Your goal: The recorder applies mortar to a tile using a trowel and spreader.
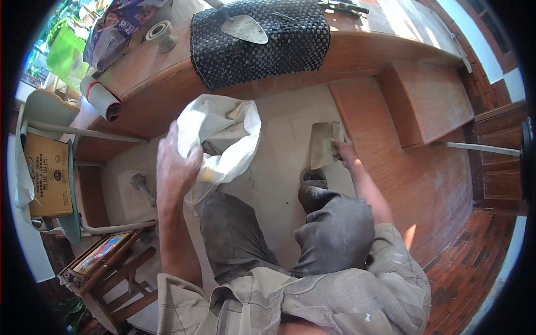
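A white woven sack [245, 139] stands with its mouth turned open in front of my left leg. My left hand [177, 159] is closed on the left side of its rolled rim. Something dull and greyish shows inside, too shadowed to name. Over by my right shoe, my right hand [345, 153] holds a flat rectangular tan piece [322, 145] by its right edge. Its exact kind I cannot make out. The piece is apart from the sack, to its right.
Beyond the sack, a wooden ledge [162, 72] bears a black woven mat [301, 39] with a trowel [245, 29] on it. A wooden step [424, 100] is at right. On the left are a cardboard box [50, 176], a chair, and a dumbbell-shaped object [143, 188] on the floor.
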The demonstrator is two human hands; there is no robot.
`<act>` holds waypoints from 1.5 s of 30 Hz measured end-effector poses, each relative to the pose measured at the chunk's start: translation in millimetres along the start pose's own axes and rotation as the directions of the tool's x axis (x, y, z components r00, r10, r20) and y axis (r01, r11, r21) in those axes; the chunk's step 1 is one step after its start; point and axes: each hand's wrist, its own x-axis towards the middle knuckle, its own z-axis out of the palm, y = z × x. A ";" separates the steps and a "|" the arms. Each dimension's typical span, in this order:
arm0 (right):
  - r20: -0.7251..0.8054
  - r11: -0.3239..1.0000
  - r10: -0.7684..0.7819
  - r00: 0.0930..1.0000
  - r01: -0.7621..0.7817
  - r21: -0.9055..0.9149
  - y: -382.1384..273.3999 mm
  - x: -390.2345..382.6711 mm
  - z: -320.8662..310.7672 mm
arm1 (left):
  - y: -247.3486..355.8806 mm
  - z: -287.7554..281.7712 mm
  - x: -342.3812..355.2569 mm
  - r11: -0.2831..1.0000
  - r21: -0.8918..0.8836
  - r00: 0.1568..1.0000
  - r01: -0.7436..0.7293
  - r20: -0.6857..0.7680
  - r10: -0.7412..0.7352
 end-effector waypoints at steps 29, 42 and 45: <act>0.781 0.950 -0.272 0.563 0.030 0.310 -275.8 -124.6 223.1 | -83.0 -5.2 98.0 0.907 0.414 0.947 -0.076 0.315 -0.064; 0.861 0.960 0.237 0.451 -0.244 -0.137 -47.8 -177.0 325.9 | -177.4 -96.1 -1.7 0.494 -0.823 0.959 0.279 0.211 -0.190; 0.869 0.969 0.249 0.428 -0.110 -0.223 -40.5 -155.0 321.6 | -180.7 -99.2 -23.9 0.345 -0.921 0.983 0.182 0.182 -0.032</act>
